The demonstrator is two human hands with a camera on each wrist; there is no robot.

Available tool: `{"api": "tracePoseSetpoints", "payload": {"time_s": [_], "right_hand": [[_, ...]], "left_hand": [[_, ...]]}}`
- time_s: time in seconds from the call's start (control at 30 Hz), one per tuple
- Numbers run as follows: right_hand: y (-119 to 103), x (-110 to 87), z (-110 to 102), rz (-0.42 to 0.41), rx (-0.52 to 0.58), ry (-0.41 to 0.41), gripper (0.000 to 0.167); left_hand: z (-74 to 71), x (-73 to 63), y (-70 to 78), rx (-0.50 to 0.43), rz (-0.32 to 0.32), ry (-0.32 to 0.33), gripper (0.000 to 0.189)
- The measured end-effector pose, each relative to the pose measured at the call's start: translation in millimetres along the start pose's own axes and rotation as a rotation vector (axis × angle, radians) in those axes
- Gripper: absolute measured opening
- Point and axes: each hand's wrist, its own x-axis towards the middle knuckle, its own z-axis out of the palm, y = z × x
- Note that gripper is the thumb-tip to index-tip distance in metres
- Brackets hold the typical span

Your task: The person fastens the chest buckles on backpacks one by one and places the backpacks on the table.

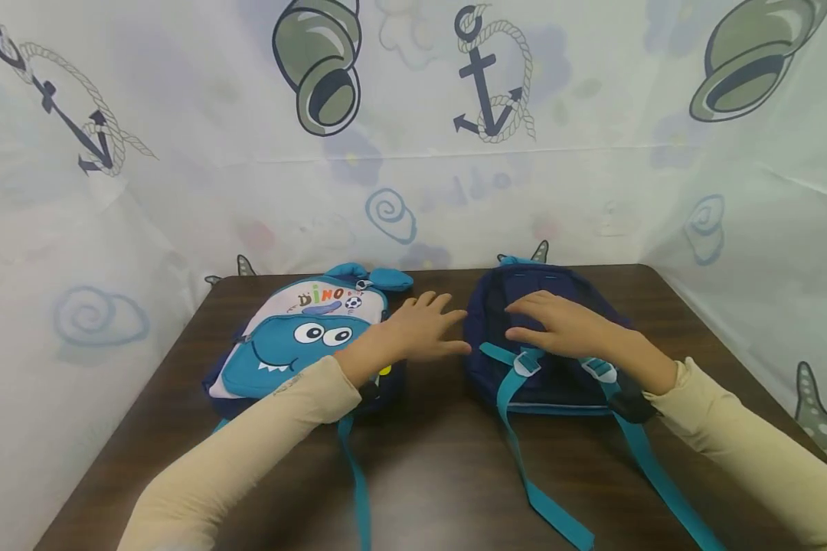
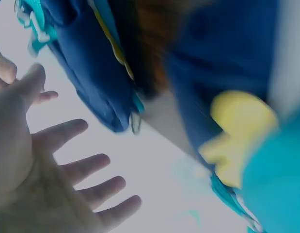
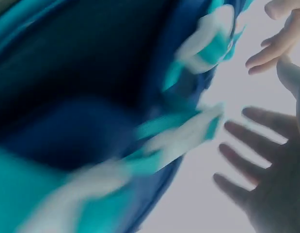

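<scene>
Two child's backpacks lie on a brown table. The left one, a dino backpack (image 1: pixel 269 360), has its white and teal face with cartoon eyes turned up. My left hand (image 1: pixel 423 329), fingers spread and holding nothing, is over its right side, reaching toward the gap between the packs. The right navy backpack (image 1: pixel 482 306) lies with its back panel and straps up. Above that panel hovers my right hand (image 1: pixel 558 325), fingers extended and nothing in them. Teal straps (image 1: pixel 517 444) with white buckles (image 1: pixel 526 364) trail from it toward me.
The dark wood table (image 1: pixel 427 474) ends at a white sheet (image 1: pixel 420 207) printed with anchors and shells, which rises behind and on both sides. Another teal strap (image 1: pixel 358 482) from the dino backpack hangs toward the near edge. A yellow piece (image 2: pixel 237 131) shows on its side.
</scene>
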Motion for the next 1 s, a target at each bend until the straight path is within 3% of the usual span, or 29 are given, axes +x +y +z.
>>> {"api": "tracePoseSetpoints", "payload": {"time_s": [0.1, 0.27, 0.6, 0.83, 1.0], "right_hand": [[-18.3, 13.9, -2.8, 0.017, -0.028, -0.066, 0.073], [-50.4, 46.0, -2.8, -0.024, -0.141, -0.117, 0.089], [-112.3, 107.3, 26.1, -0.110, -0.232, -0.211, 0.092], [-157.2, 133.5, 43.0, -0.128, -0.237, -0.265, 0.097], [-189.2, 153.8, 55.9, -0.143, -0.233, -0.268, 0.100]], "left_hand": [[-1.3, -20.2, -19.0, -0.032, -0.065, -0.048, 0.078], [-1.4, -52.8, -50.5, -0.041, -0.142, -0.036, 0.088], [16.7, -113.8, -91.0, -0.128, -0.267, -0.003, 0.097], [24.8, -143.8, -117.9, -0.257, -0.481, -0.002, 0.096], [29.7, -163.4, -137.4, -0.321, -0.558, 0.004, 0.096]]}}
